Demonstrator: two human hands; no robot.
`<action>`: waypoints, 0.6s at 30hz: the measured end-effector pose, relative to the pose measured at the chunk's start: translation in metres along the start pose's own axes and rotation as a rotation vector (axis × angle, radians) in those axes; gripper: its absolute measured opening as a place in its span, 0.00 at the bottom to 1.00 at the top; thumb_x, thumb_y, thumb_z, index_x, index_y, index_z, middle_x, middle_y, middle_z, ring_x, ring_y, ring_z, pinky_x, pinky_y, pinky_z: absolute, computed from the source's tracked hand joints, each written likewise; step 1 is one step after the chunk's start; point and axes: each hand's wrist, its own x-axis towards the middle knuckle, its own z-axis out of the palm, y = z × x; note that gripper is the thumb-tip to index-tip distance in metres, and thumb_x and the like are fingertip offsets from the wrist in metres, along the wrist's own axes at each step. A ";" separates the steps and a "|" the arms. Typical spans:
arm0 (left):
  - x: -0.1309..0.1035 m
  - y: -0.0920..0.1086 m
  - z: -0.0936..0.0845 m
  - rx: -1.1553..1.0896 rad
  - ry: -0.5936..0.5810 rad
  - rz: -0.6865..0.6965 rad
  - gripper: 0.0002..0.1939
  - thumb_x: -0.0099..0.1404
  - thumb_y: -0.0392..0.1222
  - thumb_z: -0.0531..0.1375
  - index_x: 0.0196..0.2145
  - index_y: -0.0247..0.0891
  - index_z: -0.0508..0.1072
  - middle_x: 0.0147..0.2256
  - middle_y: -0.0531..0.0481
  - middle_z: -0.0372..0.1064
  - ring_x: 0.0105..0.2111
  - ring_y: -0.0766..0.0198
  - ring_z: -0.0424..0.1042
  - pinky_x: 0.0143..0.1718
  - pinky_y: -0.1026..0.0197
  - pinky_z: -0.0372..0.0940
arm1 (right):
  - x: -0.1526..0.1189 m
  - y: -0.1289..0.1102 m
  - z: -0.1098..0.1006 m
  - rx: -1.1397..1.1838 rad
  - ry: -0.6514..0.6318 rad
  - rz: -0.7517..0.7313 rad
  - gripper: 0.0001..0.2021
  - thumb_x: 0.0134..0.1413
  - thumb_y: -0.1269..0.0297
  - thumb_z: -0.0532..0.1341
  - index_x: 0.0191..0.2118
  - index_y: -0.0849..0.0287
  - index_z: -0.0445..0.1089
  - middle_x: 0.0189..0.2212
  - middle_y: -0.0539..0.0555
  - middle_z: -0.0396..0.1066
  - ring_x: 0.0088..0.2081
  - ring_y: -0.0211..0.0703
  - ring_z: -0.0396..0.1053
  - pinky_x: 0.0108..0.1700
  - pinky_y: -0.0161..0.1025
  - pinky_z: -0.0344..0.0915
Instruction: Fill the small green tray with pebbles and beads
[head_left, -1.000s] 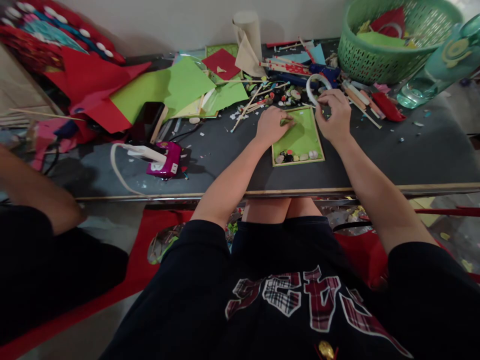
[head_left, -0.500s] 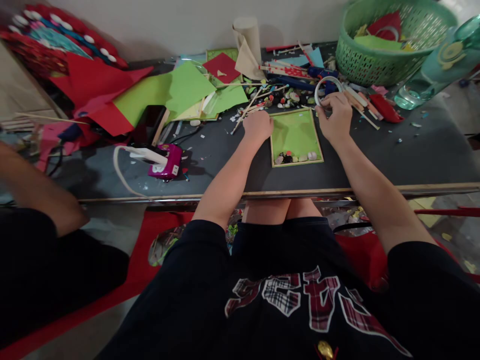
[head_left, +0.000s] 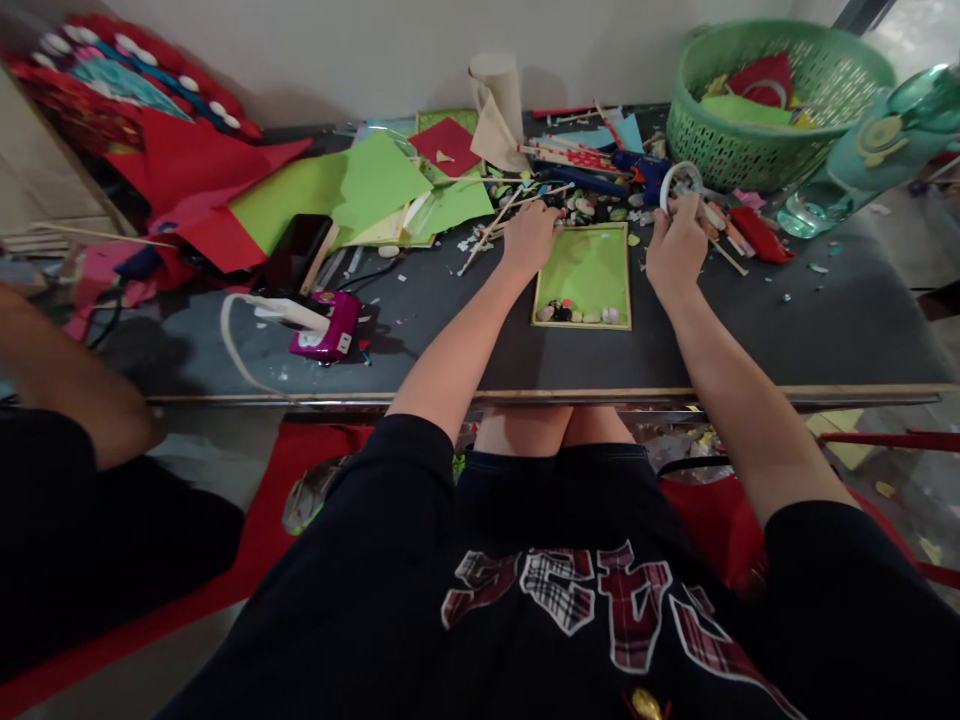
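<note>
My right hand grips a white ring, which looks like a roll of tape, tilted above the scraps at the back. My left hand is at the upper left corner of a shallow green tray with a thin pale rim. Its fingers are curled together at the edge of a heap of small coloured pebbles; the fingertips are partly hidden. Several pebbles lie in a row along the tray's near edge. The tray lies flat on the dark tabletop between my forearms.
A green basket and a teal bottle stand at the right. Behind the ring lies a blue glue gun. Green paper, a phone and a purple power socket are at left. Another person's arm rests beside me.
My left hand has moved off the tray's left side, up to the pebble heap. The white ring has tilted in my right hand. The view has shifted slightly.
</note>
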 end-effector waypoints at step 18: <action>-0.002 0.005 -0.004 0.115 -0.036 0.078 0.16 0.74 0.33 0.52 0.55 0.38 0.72 0.55 0.38 0.71 0.59 0.49 0.69 0.58 0.52 0.68 | 0.004 0.022 0.026 0.599 -0.035 -0.114 0.25 0.66 0.33 0.49 0.41 0.51 0.65 0.32 0.53 0.77 0.34 0.47 0.78 0.43 0.50 0.75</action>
